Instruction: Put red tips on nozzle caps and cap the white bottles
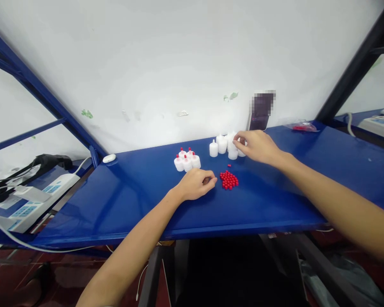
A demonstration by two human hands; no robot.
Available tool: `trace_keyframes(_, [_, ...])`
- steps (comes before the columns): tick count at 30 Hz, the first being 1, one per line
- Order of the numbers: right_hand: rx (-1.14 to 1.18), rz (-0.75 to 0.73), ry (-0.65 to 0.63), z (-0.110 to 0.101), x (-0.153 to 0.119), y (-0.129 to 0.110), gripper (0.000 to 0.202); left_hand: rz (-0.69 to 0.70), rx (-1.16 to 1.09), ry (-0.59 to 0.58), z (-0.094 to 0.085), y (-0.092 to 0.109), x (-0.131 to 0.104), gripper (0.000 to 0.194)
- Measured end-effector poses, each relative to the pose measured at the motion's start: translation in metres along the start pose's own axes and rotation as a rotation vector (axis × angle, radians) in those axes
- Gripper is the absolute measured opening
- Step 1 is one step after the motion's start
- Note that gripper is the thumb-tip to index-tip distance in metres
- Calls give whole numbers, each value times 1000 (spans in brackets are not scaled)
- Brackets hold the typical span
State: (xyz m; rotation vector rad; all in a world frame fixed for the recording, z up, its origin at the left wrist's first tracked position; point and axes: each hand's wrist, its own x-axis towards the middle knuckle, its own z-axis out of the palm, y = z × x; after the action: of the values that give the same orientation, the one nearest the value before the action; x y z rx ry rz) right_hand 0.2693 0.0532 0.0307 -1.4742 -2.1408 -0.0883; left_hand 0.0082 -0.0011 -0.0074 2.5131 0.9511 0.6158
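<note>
My left hand (197,183) rests on the blue table with its fingers curled together, just left of a pile of red caps (229,181); what it may hold is hidden. One loose red cap (229,165) lies behind the pile. Behind my left hand stand several white bottles with red tips (187,163). My right hand (254,146) reaches into a group of white bottles without red tips (222,145), its thumb and forefinger pinched at the top of one bottle. Part of that group is hidden by my fingers.
A dark phone (261,111) leans on the white wall. At the back right lies a plastic bag with red pieces (302,126). A small white case (109,158) sits at the back left. Power strips (41,202) and cables are beyond the left edge.
</note>
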Motion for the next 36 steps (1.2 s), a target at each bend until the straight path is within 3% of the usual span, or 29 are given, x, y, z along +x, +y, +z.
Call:
trace_keyframes(2, [138, -54, 76, -3, -4, -11, 26, -78, -121, 29, 0, -1, 0, 19])
trace_keyframes(3, [238, -87, 85, -3, -7, -17, 26, -112, -185, 41, 0, -1, 0, 26])
trace_keyframes(6, [549, -172, -18, 0, -15, -36, 26, -164, -329, 36, 0, -2, 1, 50])
trace_keyframes(8, [675, -196, -102, 3, -19, -45, 27, -170, -373, 32, 1, -3, 1, 51])
trace_keyframes(11, [776, -144, -139, 5, -21, -50, 27, -177, -443, 85, 2, -6, 2, 46])
trace_keyframes(14, [824, -81, -155, 6, -21, -52, 29, -166, -508, 104, 3, -7, 3, 56])
trace_keyframes(17, [777, -124, -174, 8, -21, -53, 31, -121, -531, 74, 3, -5, 4, 50])
trace_keyframes(20, [588, -144, -175, 8, -19, -45, 31, -116, -511, 84, 3, -3, 4, 37])
trace_keyframes(27, [125, -225, -377, 18, -15, -7, 30, -156, -403, 49, 1, -1, 3, 37])
trace_keyframes(31, [72, -299, -402, 29, -16, -4, 24, -235, -415, 51, 3, -2, 2, 36])
trace_keyframes(36, [257, -183, -227, 21, -18, -23, 14, -209, -355, 83, 1, 1, 2, 37])
